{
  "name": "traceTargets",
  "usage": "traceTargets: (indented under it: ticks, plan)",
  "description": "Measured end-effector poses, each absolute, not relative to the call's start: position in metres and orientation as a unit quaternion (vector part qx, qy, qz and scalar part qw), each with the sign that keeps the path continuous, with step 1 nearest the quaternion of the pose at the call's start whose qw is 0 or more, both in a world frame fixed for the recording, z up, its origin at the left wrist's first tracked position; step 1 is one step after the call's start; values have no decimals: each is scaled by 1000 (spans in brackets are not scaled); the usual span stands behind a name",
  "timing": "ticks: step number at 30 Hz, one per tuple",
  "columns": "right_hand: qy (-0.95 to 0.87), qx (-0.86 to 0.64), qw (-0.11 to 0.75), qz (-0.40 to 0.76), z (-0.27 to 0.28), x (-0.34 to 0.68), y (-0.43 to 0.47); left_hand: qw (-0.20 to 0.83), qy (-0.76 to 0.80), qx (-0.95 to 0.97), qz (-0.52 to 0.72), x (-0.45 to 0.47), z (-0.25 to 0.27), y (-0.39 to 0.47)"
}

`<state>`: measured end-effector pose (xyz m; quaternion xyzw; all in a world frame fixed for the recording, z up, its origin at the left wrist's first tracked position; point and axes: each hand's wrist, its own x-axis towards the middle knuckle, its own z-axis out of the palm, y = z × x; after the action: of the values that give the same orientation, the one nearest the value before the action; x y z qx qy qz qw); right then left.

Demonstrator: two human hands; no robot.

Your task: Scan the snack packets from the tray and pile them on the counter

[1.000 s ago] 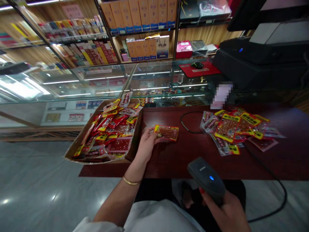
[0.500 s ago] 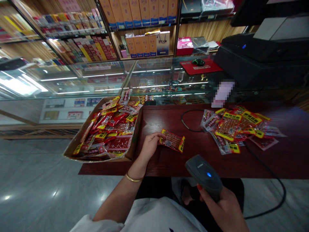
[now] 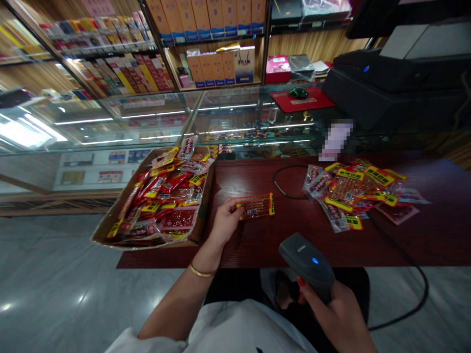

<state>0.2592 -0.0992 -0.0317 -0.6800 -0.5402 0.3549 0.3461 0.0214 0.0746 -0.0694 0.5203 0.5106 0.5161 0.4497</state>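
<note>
My left hand (image 3: 227, 218) grips the left end of a snack packet (image 3: 258, 205) with yellow ends and a clear middle, just over the dark red wooden table (image 3: 253, 245). In my right hand (image 3: 340, 314), a dark grey barcode scanner (image 3: 308, 262) with a lit blue light points toward that packet; its handle is wrapped by my fingers. Left of my left hand stands an open cardboard box (image 3: 200, 233) filled with similar snack packets (image 3: 172, 189). A loose pile of packets (image 3: 346, 189) lies on the right part of the table.
A black cable (image 3: 423, 294) loops from the table down past my right side. Behind the table are a glass display case (image 3: 235, 115), a mouse (image 3: 298, 93) on a red mat (image 3: 279, 100) and a dark machine (image 3: 382, 93). Boxed goods fill the shelves (image 3: 217, 41).
My left hand has turned the snack packet so that it lies more level, its right end swinging up and away from me. The scanner in my right hand has hardly moved.
</note>
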Motion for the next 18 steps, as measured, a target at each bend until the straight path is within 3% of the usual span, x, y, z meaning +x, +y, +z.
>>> traceTargets:
  ticks: [18]
  plan:
    - [-557,-664,336,368,-32,262,-97,459,518,492,528,23,-63,71]
